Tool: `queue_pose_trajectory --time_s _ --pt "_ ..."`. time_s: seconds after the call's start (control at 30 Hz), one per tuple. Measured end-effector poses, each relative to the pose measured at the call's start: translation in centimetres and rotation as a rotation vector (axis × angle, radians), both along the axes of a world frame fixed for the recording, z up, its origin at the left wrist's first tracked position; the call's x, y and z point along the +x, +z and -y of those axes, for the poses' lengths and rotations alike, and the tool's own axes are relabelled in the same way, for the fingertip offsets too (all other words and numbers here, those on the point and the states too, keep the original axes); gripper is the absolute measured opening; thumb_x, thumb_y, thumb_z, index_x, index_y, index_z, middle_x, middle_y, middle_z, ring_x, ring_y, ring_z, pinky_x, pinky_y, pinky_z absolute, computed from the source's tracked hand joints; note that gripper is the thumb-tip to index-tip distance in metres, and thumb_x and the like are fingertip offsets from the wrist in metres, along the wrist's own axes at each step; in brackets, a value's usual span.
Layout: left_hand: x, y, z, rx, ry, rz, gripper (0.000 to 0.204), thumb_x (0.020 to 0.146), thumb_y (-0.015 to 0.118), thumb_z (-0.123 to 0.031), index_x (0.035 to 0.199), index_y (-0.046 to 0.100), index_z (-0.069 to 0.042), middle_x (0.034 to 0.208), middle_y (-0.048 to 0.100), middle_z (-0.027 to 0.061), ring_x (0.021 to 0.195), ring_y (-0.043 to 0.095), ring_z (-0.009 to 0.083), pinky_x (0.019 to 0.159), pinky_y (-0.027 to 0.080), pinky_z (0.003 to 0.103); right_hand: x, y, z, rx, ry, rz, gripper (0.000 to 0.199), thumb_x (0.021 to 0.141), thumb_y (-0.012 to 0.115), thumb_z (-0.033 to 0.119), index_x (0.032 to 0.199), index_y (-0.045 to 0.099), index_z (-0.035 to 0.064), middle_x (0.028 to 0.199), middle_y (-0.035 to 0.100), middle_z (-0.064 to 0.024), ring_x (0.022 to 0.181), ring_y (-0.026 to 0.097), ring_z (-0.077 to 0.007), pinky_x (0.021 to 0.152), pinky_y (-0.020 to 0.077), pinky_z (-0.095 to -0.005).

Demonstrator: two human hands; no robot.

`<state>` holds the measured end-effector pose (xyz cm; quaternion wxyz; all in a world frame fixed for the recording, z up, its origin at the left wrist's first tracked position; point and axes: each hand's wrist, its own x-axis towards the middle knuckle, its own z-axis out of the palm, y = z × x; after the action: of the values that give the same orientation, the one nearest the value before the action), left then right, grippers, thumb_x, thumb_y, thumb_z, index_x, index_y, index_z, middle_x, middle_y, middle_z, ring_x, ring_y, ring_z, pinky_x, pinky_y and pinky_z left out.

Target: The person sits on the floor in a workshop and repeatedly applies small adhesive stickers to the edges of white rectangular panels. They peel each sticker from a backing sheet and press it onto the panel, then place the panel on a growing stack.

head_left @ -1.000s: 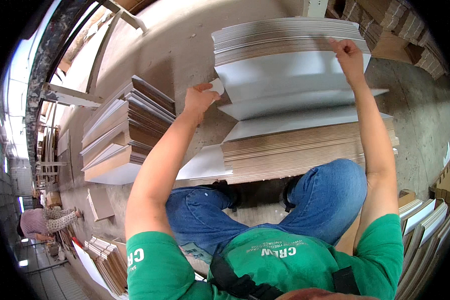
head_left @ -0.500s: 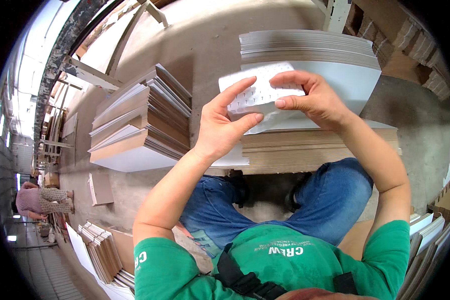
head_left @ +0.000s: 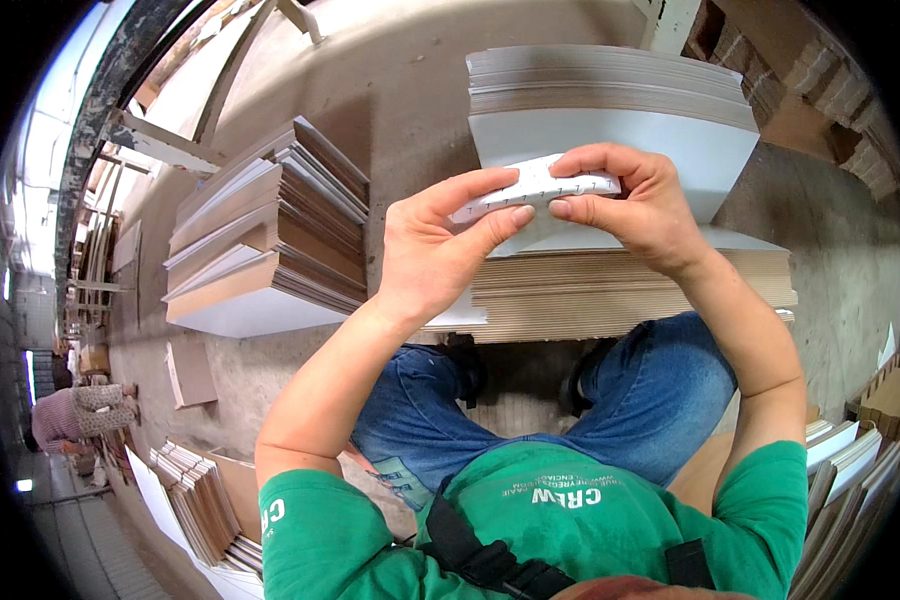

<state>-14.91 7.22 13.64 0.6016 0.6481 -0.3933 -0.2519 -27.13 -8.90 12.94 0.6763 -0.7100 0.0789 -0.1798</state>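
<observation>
A white sheet of small printed labels point(head_left: 538, 192) is held up in front of me, bowed into a shallow curve. My left hand point(head_left: 422, 245) pinches its left part between thumb and fingers. On the other side my right hand point(head_left: 638, 208) grips it the same way, and both thumbs nearly meet at its lower edge. Just beyond and below the hands stands a stack of white-faced boards point(head_left: 610, 135) with layered edges. Closer to my knees lies another stack of brown-edged boards point(head_left: 630, 298), partly covered by my hands and forearms.
A fanned, uneven stack of brown and white boards point(head_left: 270, 235) stands to the left. A flat light-brown piece point(head_left: 190, 375) lies on the floor. More boards lean at lower left point(head_left: 195, 490) and lower right point(head_left: 840, 465). Another person point(head_left: 75, 415) is at far left.
The label sheet, more flatly turned toward me before, is now bent and seen nearly edge-on. My hands have come closer together, thumbs drawn to its lower edge.
</observation>
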Motion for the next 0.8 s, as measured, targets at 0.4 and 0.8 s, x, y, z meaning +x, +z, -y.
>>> queue_pose_trajectory --time_s 0.4,0.8 --pt "1.1 -0.8 1.0 0.078 0.003 -0.303 0.021 0.073 0.069 -0.007 0.092 0.064 0.001 0.084 0.065 0.007 0.073 0.059 0.0106 0.067 0.048 0.023 -0.1 -0.3 1.3 0.206 0.087 -0.105 0.03 0.072 0.07 0.008 0.099 0.059 -0.0004 0.087 0.063 -0.0057 0.077 0.059 -0.0093 0.07 0.0469 -0.0217" --pt "3.8 -1.5 0.4 -0.074 0.203 -0.347 0.031 0.07 0.07 -0.002 0.1 0.06 0.004 0.088 0.064 0.0128 0.075 0.061 0.0143 0.068 0.051 0.025 0.3 -1.5 2.6 0.128 -0.032 -0.033 0.046 0.077 0.065 0.01 0.118 0.048 0.0015 0.089 0.063 -0.0085 0.08 0.057 -0.0096 0.068 0.0466 -0.0207"
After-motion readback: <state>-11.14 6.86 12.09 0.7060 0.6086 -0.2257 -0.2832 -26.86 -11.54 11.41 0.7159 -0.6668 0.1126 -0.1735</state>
